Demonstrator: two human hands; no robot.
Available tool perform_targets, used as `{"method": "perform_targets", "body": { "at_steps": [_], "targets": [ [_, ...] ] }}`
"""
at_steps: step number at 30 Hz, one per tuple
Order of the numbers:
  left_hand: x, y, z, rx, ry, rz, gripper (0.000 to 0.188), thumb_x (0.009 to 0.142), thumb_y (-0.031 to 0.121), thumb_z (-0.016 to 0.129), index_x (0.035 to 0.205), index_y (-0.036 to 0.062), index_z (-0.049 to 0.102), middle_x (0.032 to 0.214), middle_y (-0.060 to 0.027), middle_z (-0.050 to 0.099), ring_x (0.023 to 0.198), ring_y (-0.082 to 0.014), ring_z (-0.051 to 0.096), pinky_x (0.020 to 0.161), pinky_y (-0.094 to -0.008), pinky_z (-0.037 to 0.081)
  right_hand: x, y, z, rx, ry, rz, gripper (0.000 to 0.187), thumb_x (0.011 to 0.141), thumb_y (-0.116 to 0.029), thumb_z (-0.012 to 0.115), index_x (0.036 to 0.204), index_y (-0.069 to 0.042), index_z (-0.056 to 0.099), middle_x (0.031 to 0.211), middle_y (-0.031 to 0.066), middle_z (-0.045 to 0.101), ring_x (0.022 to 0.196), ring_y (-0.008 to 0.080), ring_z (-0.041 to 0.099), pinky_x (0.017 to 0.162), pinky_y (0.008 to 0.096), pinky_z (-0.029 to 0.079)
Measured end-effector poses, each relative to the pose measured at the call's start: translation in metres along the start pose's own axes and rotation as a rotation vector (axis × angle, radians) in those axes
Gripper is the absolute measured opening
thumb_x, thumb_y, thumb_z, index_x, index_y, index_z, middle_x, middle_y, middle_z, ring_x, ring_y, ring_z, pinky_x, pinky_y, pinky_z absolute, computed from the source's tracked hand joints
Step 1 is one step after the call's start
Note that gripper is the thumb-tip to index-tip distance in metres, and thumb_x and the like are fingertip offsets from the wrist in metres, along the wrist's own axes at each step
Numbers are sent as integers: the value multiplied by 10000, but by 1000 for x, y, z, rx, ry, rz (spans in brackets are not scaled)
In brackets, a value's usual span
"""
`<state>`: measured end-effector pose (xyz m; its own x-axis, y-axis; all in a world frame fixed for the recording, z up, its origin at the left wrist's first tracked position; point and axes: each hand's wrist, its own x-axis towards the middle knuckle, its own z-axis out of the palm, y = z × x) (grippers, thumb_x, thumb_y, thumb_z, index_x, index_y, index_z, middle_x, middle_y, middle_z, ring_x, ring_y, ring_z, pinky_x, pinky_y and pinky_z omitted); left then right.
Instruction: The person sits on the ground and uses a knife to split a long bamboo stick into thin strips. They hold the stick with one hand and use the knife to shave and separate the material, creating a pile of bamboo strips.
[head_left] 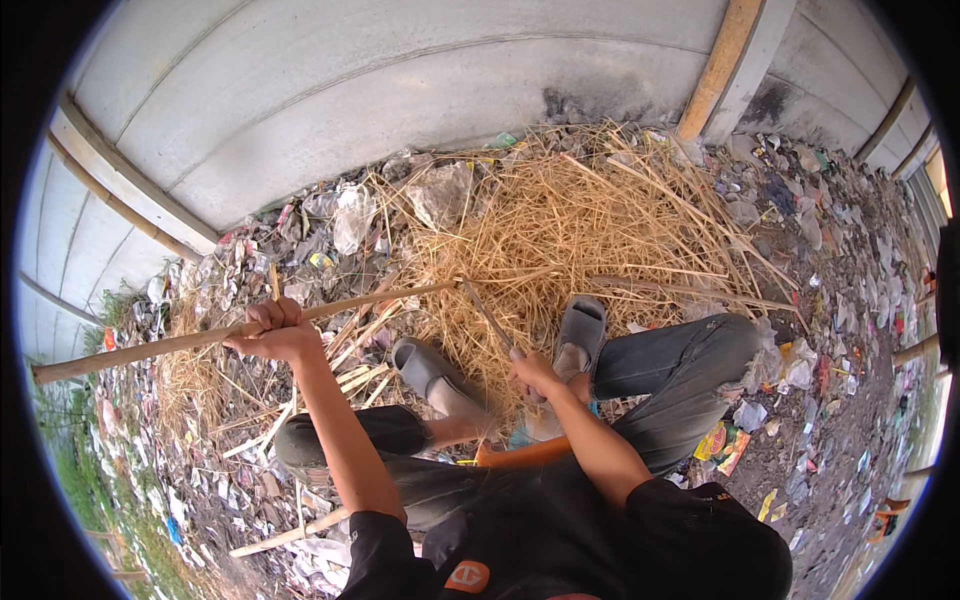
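My left hand (275, 330) is closed around a long wooden stick (370, 299), which runs from the far left to the middle. In my right hand (535, 376) is a knife (487, 314) with a narrow, dark blade. The blade tip meets the right end of the stick; whether it cuts into the wood I cannot tell. Below the stick's end lies a wide heap of pale wood shavings (590, 225). My feet, in grey slippers (430, 365), rest at the near edge of the heap.
A pale panel wall (420, 80) with posts (722, 65) curves behind the heap. Split sticks (365, 375) lie beneath my left arm, and another stick (690, 290) lies across the shavings. Plastic litter (800, 365) covers the dark ground. An orange-brown bar (525, 453) lies by my lap.
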<state>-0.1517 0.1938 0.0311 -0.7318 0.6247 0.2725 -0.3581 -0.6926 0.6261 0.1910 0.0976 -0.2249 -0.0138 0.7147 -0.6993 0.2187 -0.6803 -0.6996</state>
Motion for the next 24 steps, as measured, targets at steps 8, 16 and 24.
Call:
{"method": "perform_targets", "body": {
  "at_steps": [8, 16, 24],
  "targets": [
    [-38, 79, 64, -23, -70, -31, 682, 959, 768, 327, 632, 172, 277, 524, 46, 179, 461, -102, 128, 456, -292, 127, -17, -7, -14, 133, 44, -95, 608, 1061, -406, 462, 822, 91, 717, 540, 106, 557, 465, 218, 535, 518, 403, 485],
    [-70, 65, 76, -203, -410, -171, 727, 921, 830, 393, 631, 172, 279, 506, 52, 189, 442, -88, 114, 444, -298, 83, -102, -51, -44, 160, 172, -333, 319, 925, -282, 692, 824, 17, 648, 624, 93, 614, 537, 205, 610, 531, 412, 459],
    [-96, 12, 85, -298, -657, -177, 809, 850, 946, 298, 609, 173, 286, 459, 68, 185, 410, -76, 102, 389, -271, 92, -245, -157, -77, 522, 174, -964, 335, 1017, -117, 616, 714, -89, 476, 532, -27, 483, 431, 45, 456, 395, 263, 371]
  ]
}}
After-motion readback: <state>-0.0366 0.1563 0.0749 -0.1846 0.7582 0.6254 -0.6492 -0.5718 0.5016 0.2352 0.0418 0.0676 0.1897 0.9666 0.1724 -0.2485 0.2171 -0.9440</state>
